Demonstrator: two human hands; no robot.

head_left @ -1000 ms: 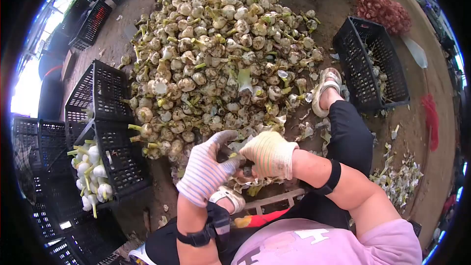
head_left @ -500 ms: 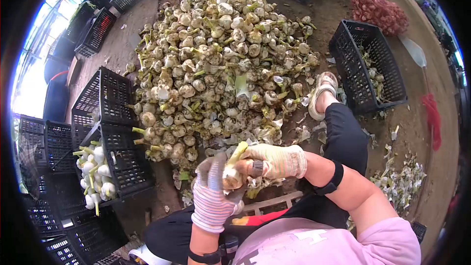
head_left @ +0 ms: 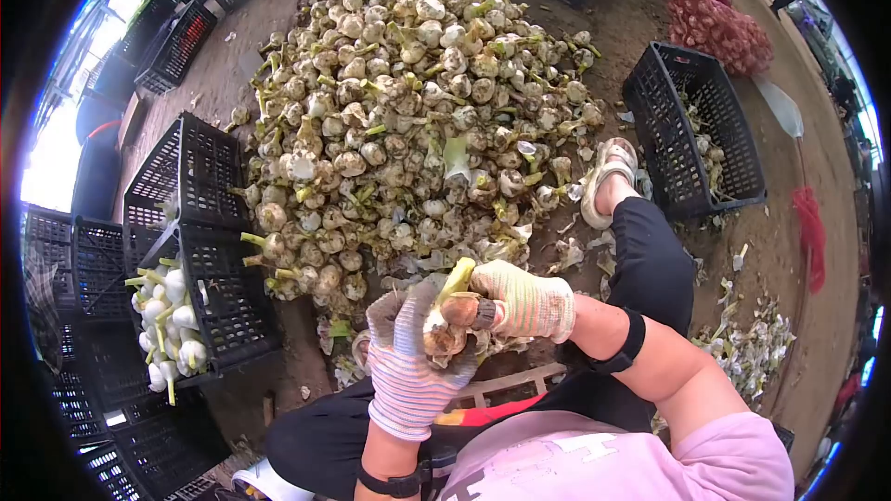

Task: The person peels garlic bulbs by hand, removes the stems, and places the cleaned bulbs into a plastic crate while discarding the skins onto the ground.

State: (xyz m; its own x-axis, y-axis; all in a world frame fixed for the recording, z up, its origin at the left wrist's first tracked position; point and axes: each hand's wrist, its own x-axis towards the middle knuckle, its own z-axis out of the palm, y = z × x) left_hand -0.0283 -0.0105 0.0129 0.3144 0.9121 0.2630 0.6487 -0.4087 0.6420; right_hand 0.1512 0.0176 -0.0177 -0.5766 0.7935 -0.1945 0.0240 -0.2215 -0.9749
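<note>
Left hand [head_left: 408, 362], with fingers wrapped around a garlic bulb [head_left: 444, 334] at the near edge of the heap [head_left: 399, 139]; right hand [head_left: 529, 301], fingers bent beside the bulb's green stem [head_left: 456, 280] (a dark band [head_left: 486, 314] shows at its thumb side; whether it grips cannot be told). Left of the heap, white bulbs [head_left: 170, 320] fill a black crate [head_left: 227, 297]; right of it stand another crate [head_left: 664, 144] and, farther back, a red net sack [head_left: 715, 28].
</note>
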